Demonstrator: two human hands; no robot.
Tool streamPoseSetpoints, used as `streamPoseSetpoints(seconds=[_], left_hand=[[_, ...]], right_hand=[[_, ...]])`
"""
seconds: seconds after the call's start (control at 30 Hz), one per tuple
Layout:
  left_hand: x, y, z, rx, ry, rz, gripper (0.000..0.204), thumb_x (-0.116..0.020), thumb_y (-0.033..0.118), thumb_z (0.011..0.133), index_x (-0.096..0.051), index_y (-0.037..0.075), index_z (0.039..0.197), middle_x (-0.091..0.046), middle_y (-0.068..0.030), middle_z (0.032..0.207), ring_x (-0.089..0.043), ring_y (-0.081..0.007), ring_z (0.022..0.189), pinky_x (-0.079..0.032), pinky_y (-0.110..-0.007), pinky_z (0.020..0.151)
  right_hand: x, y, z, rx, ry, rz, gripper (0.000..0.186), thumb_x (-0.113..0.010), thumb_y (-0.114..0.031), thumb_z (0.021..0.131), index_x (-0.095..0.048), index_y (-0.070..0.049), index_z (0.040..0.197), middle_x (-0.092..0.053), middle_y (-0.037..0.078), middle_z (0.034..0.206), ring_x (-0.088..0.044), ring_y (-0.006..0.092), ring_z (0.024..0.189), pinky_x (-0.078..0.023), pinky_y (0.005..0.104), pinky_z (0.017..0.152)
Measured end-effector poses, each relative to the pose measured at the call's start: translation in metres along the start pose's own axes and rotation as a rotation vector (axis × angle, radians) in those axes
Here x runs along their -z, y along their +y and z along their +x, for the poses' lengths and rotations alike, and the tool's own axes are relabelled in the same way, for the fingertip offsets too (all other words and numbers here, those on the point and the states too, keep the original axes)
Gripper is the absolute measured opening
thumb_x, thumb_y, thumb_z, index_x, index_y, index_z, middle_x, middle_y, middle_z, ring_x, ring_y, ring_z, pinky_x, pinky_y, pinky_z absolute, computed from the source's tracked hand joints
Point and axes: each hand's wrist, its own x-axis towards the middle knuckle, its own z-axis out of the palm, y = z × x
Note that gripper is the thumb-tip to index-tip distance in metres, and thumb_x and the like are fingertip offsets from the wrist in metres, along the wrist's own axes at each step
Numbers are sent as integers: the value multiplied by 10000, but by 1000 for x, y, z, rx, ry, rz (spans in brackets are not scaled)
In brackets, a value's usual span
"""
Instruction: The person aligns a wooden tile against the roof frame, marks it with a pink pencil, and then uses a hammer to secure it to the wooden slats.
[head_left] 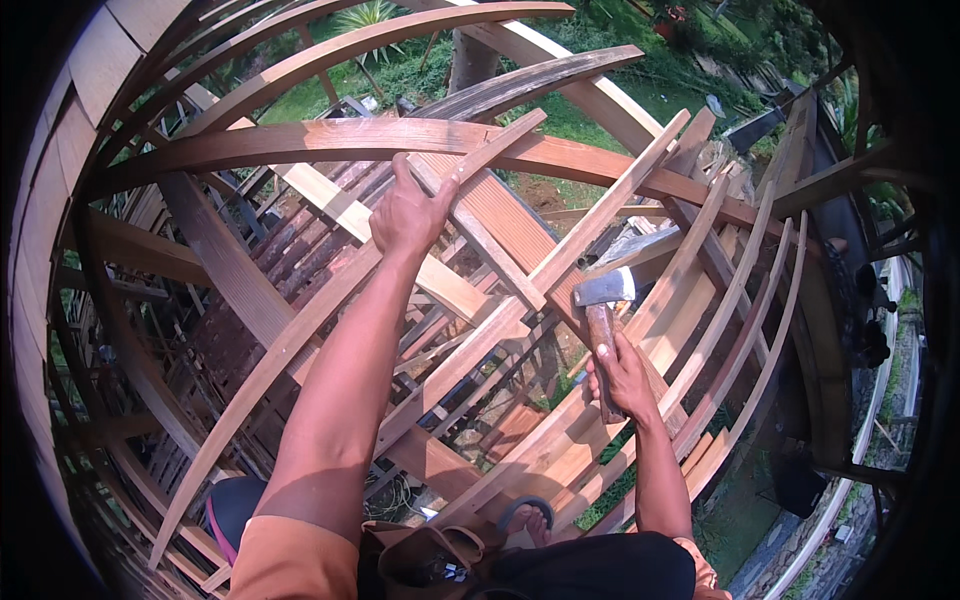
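Observation:
My left hand [408, 212] is closed round a long, thin wooden batten [290, 340], which slants from the upper middle down to the lower left. Just beyond the hand, the batten's far end lies near a thick reddish beam [340, 138]. In my right hand [628, 380] is a hatchet [605, 290], held by its brown wooden handle with the steel head up. That head is over a wide reddish plank [510, 225] and close to another light batten [610, 205]. The fingers of the left hand are partly hidden behind the wood.
Several curved battens [735, 265] run along the right, and wooden shingles [65, 160] line the left edge. Open gaps between timbers show the ground far below. A brown tool pouch [425, 560] hangs at my waist; my sandalled foot [528, 518] stands on the timber.

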Motion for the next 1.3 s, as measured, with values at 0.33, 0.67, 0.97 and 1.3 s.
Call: streamPoseSetpoints(seconds=[0.33, 0.67, 0.97, 1.3], left_hand=[[10, 8, 5, 37, -106, -13, 807, -736, 535, 800, -367, 75, 1351, -702, -252, 1020, -682, -409, 995, -502, -488, 881], [9, 5, 8, -1, -115, 24, 812, -728, 591, 803, -379, 63, 1311, -706, -242, 988, -695, -398, 958, -523, -489, 829], [5, 3, 12, 7, -145, 21, 831, -756, 638, 777, -391, 51, 1240, -702, -173, 846, -711, -345, 835, -548, -464, 754], [2, -5, 12, -79, -111, 48, 933, -719, 708, 768, -348, -10, 1234, -710, -220, 880, -711, -379, 861, -546, -458, 765]], right_hand=[[6, -184, 87, 329, 15, -1304, 223, -586, -185, 978, -577, 20, 1065, -665, 289, 850, -645, 489, 850, -500, 543, 746], [-8, -179, 97, 381, 38, -1308, 228, -586, -181, 972, -559, 16, 1082, -659, 296, 907, -626, 494, 904, -485, 553, 783], [0, -154, 98, 381, 65, -1279, 265, -602, -177, 964, -582, -6, 1165, -654, 318, 873, -639, 504, 880, -492, 551, 754], [-6, -103, 39, 204, 138, -404, 305, -506, -253, 1053, -531, -10, 1236, -604, 31, 797, -575, 85, 587, -494, 262, 515]])
